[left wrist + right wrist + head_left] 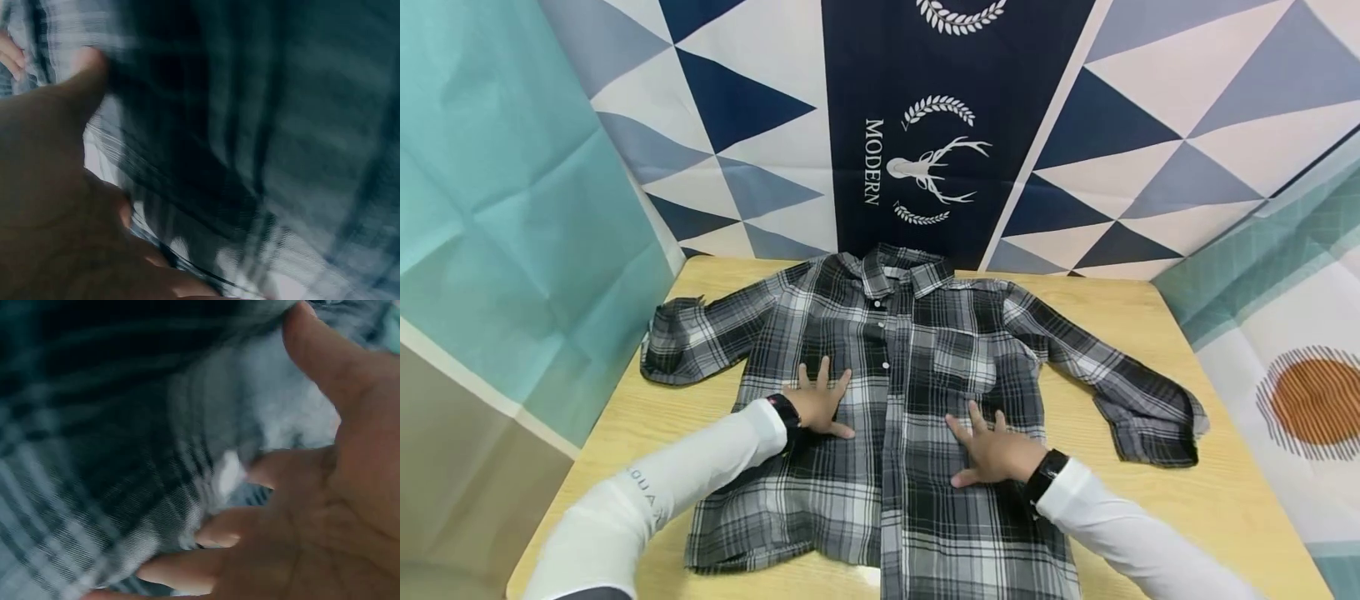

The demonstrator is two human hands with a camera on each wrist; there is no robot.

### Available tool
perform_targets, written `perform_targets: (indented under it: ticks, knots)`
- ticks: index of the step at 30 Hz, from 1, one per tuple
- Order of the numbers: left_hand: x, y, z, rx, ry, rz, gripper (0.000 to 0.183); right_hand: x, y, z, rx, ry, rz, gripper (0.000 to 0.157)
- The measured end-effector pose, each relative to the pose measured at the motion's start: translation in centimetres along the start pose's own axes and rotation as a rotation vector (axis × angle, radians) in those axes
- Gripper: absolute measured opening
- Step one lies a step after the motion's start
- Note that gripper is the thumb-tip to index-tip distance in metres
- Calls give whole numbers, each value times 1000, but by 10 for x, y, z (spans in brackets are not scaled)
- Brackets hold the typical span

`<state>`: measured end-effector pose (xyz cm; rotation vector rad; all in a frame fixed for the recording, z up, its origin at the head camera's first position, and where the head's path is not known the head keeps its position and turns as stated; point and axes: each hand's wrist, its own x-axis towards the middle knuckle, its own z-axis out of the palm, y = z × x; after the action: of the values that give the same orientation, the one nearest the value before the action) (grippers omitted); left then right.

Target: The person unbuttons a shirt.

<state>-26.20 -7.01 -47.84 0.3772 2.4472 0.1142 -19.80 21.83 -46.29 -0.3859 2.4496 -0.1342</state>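
Note:
A grey, black and white plaid shirt (865,467) lies face up, collar at the far side and sleeves out to both sides. On its left front, my left hand (818,404) rests with fingers spread. My right hand (996,450) is spread over the other front panel, below the chest pocket (964,360). Between the hands runs the button placket (892,450). In the left wrist view the thumb (87,75) lies over the plaid cloth. The right wrist view shows the fingers (187,569) stretched out at the fabric.
Beneath the shirt is a light wooden table (1157,333). A patterned cloth backdrop (917,167) with a deer head hangs behind its far edge. More cloth hangs at the left (512,208) and right (1285,350) sides.

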Motion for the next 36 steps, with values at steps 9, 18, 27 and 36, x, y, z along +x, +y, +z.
perform_targets:
  ticks: [9, 18, 27, 36]
  knots:
    - [51, -32, -20, 6, 166, 81, 91, 51, 33, -23, -17, 154, -14, 82]
    - [-10, 2, 18, 131, 411, 283, 41, 51, 31, 10, -375, 750, -255, 6]
    - [-28, 5, 53, 425, 586, 388, 15, 40, 37, 7, -381, 687, -141, 5]
    - [-35, -6, 46, 624, 526, 418, 16, 43, 30, 12, -469, 718, -134, 6]
